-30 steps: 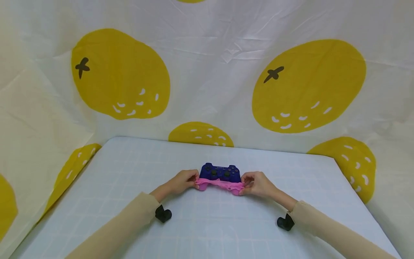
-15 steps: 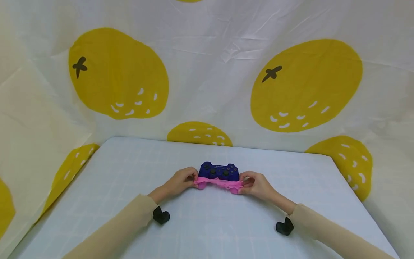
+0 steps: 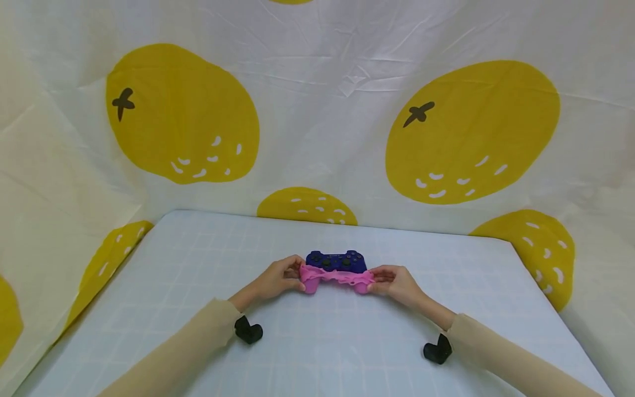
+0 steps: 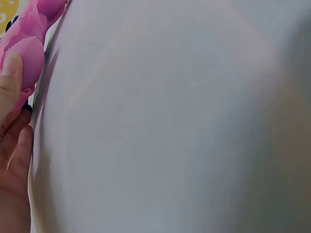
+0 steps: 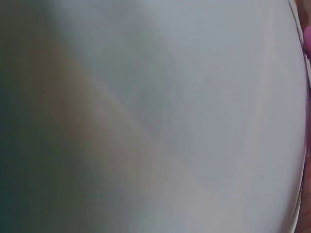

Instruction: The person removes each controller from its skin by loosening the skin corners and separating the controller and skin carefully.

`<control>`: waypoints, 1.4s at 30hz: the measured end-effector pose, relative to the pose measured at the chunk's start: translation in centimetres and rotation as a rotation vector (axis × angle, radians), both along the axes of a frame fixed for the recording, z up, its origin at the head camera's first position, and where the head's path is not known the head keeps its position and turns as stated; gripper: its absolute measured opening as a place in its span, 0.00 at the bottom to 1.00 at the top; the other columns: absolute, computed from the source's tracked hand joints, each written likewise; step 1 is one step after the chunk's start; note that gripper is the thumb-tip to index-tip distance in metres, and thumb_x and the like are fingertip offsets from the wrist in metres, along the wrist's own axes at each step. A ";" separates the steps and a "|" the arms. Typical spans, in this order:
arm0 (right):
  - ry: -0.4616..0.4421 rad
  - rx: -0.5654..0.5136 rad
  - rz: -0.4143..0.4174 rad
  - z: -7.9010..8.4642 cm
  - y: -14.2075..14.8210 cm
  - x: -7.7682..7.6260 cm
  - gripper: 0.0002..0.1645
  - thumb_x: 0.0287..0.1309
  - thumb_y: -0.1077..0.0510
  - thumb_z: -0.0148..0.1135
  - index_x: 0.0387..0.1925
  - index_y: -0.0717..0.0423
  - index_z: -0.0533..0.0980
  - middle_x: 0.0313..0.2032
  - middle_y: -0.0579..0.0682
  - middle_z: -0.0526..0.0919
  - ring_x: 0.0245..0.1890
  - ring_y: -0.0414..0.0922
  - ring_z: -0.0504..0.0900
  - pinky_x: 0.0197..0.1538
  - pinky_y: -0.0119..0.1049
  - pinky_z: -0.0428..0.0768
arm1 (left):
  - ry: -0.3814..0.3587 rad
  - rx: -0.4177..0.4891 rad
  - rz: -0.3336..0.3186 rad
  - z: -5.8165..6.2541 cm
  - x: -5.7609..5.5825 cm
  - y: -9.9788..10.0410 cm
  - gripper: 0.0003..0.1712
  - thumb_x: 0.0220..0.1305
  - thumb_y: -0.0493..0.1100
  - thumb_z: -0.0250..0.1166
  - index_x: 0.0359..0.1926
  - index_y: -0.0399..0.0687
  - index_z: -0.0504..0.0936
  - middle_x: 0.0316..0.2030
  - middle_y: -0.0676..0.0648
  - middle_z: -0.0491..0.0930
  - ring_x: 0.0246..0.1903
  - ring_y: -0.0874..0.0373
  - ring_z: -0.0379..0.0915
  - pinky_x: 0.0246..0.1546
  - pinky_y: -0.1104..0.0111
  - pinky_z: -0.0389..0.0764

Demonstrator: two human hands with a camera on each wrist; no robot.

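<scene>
A dark blue game controller point(image 3: 339, 260) shows its sticks and buttons in the head view, at the middle of the table. Its near half and both grips sit inside a stretchy pink controller cover point(image 3: 311, 282), whose wrinkled upper edge runs across below the sticks. My left hand point(image 3: 274, 280) holds the left end, fingers behind and thumb in front. At the right end my right hand point(image 3: 401, 284) grips the cover and controller likewise. In the left wrist view the left thumb point(image 4: 10, 80) presses on the pink cover's rounded grip point(image 4: 29, 60). The right wrist view catches only a sliver of pink.
A pale checked cloth covers the table point(image 3: 317, 342). Behind it hangs a white curtain point(image 3: 322, 127) with big yellow fruit prints. Black wrist devices point(image 3: 248, 330) sit at both beige sleeve cuffs.
The pink cover's edge bunches thicker and its grips show longer below. The controller leans at a different angle, its face looking shallower. My right fingers have shifted slightly along the right end.
</scene>
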State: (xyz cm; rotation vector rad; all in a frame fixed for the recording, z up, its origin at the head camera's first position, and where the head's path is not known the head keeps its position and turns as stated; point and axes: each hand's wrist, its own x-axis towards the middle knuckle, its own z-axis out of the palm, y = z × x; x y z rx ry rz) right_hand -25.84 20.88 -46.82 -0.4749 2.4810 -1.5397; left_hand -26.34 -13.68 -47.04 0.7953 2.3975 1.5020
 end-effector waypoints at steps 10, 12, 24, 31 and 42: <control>0.027 0.010 0.048 0.4 -0.1 0.6 0.22 0.51 0.59 0.72 0.45 0.69 0.77 0.39 0.59 0.85 0.36 0.35 0.82 0.42 0.25 0.80 | -0.077 0.136 -0.101 -0.9 -0.1 -0.5 0.16 0.59 0.37 0.67 0.44 0.39 0.71 0.44 0.45 0.71 0.48 0.61 0.75 0.51 0.74 0.77; 0.039 0.041 0.069 0.5 -0.2 0.7 0.22 0.51 0.58 0.72 0.45 0.67 0.78 0.40 0.57 0.85 0.37 0.35 0.82 0.43 0.25 0.80 | -0.077 0.125 -0.114 -0.8 -0.2 -0.6 0.15 0.59 0.37 0.67 0.43 0.39 0.70 0.42 0.46 0.71 0.46 0.61 0.75 0.50 0.75 0.77; 0.047 0.099 0.080 0.2 -0.1 0.4 0.17 0.55 0.61 0.68 0.42 0.70 0.77 0.33 0.56 0.86 0.30 0.32 0.80 0.35 0.25 0.79 | 0.020 0.094 -0.121 -1.1 -0.3 -0.7 0.10 0.59 0.36 0.67 0.35 0.42 0.72 0.36 0.50 0.71 0.42 0.60 0.74 0.47 0.74 0.76; 0.019 0.074 0.043 0.4 -0.3 0.7 0.17 0.56 0.58 0.68 0.40 0.69 0.78 0.30 0.55 0.87 0.27 0.34 0.81 0.30 0.27 0.79 | 0.112 0.066 -0.096 -1.2 -0.2 -0.5 0.09 0.58 0.39 0.68 0.33 0.46 0.75 0.34 0.52 0.73 0.41 0.58 0.74 0.47 0.74 0.77; 0.112 0.056 0.118 -0.3 -0.4 0.1 0.27 0.38 0.55 0.79 0.41 0.61 0.77 0.30 0.51 0.82 0.29 0.36 0.80 0.34 0.29 0.82 | 0.208 -0.014 -0.061 -0.5 -0.2 -0.7 0.07 0.58 0.37 0.68 0.32 0.47 0.76 0.32 0.52 0.74 0.38 0.59 0.74 0.44 0.73 0.78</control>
